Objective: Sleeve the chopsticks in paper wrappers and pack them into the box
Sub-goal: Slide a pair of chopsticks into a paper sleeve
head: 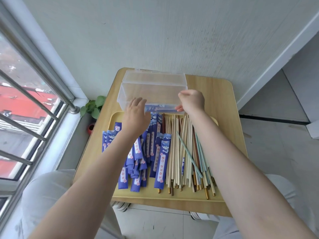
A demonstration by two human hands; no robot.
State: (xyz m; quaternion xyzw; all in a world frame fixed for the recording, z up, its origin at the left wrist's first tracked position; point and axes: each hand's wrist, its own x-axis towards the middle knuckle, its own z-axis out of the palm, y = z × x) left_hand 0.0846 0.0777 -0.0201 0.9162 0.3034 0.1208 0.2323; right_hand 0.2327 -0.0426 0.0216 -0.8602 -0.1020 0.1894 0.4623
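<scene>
Table [222, 94] stands w/ its far edge against the wall. Box [151, 87] sits at the far edge, left of centre, lid up behind it; a sleeved pair [161, 107] lies inside along the box's near wall. Tray [165, 198] takes the near half of the table, its far rim just before the box. In the tray: wrappers [138, 161] piled on the left side, bare chopsticks [186, 152] on the right, both running near-to-far. Left hand [136, 114] is over the tray's far-left corner at the box's near wall; right hand [191, 100] over the box's near-right corner. Plant [93, 106] is off the table's left edge, by the window.
</scene>
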